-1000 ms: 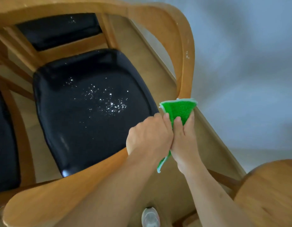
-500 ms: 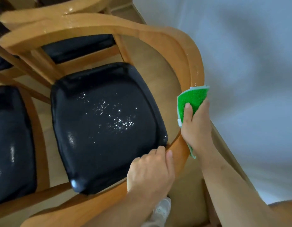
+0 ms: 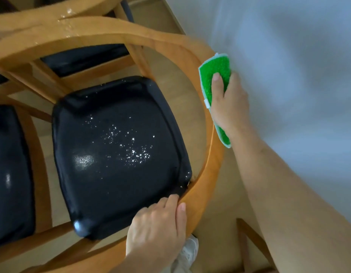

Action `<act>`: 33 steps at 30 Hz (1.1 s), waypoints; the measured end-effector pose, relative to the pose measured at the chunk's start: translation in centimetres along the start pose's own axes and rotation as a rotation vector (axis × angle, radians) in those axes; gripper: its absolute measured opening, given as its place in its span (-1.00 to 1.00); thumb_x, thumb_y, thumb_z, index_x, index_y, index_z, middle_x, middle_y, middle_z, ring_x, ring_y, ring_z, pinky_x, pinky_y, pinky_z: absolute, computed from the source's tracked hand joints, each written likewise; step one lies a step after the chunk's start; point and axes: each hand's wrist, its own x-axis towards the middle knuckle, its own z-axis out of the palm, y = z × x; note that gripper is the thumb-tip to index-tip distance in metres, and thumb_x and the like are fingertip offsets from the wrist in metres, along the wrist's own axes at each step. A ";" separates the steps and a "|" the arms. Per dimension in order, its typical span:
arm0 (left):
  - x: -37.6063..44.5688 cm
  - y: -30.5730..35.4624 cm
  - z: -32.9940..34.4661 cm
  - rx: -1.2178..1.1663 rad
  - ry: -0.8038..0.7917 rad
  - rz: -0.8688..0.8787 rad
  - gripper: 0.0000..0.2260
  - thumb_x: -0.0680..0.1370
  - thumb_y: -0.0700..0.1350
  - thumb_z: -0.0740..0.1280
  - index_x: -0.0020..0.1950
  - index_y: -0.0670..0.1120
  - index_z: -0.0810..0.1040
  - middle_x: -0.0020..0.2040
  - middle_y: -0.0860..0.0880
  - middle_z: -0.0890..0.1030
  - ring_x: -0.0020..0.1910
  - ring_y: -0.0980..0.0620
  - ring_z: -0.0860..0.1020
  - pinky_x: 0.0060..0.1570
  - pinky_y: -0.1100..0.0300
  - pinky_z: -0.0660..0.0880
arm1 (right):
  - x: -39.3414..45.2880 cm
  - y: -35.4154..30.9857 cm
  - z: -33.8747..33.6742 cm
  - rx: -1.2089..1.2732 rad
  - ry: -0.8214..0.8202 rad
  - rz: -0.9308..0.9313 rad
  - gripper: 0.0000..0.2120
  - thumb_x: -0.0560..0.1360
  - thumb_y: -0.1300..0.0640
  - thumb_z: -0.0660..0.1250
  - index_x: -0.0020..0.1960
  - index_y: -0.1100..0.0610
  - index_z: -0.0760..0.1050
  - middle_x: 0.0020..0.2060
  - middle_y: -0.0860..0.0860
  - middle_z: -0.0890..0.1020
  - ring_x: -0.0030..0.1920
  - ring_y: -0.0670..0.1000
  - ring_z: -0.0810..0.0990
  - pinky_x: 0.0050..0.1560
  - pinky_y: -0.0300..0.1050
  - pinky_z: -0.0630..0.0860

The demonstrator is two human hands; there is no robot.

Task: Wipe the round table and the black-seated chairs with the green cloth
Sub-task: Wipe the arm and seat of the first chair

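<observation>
**Cloth on the curved chair rail**

Head view, looking down. The right hand presses the green cloth against the outer face of the curved wooden rail of the chair; its grip is curled round the cloth, thumb lying on top. The left hand rests on the same rail nearer the camera, fingers curled over its inner edge beside the black seat, which carries scattered bright droplets. A second black seat lies to the left
</observation>
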 end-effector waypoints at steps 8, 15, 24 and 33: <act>1.6 -0.7 -0.8 -0.161 -0.229 -0.081 -0.55 0.57 0.25 -0.12 0.34 0.26 0.38 0.13 0.29 0.55 0.06 0.30 0.52 0.02 0.37 0.37 | 0.3 0.0 0.2 0.013 -0.019 0.057 -0.61 0.64 -0.14 0.04 0.19 0.15 0.39 -0.25 -0.10 0.49 -0.32 -0.27 0.41 -0.39 -0.52 0.29; 13.0 6.1 -4.0 -1.163 -0.112 -0.091 -0.67 0.61 0.05 0.03 0.31 0.29 0.39 0.12 0.28 0.56 0.19 0.27 0.48 0.15 0.29 0.40 | -5.6 2.9 0.4 0.297 -0.019 0.129 -0.61 0.61 -0.11 0.08 0.20 0.19 0.39 -0.26 -0.36 0.54 -0.27 -0.35 0.51 -0.34 -0.51 0.34; 17.2 6.0 -6.0 -1.194 -0.100 -0.242 -0.49 0.51 0.28 0.15 0.10 -0.12 0.59 -0.04 -0.27 0.61 -0.04 -0.29 0.59 -0.02 -0.32 0.51 | -5.2 3.3 -0.3 0.616 -0.240 0.203 -0.62 0.62 -0.16 0.05 0.16 0.09 0.45 -0.34 -0.11 0.55 -0.38 -0.12 0.50 -0.37 -0.27 0.39; 20.5 5.2 -8.5 -1.001 -0.340 -0.352 -0.14 0.31 0.50 0.22 0.00 -0.34 0.56 -0.05 -0.33 0.61 -0.03 -0.32 0.59 0.03 -0.20 0.55 | 7.7 0.0 -0.4 0.699 -0.660 0.136 -0.75 0.59 -0.01 0.14 0.22 -0.15 0.48 -0.01 -0.13 0.64 0.01 -0.07 0.62 0.07 -0.05 0.53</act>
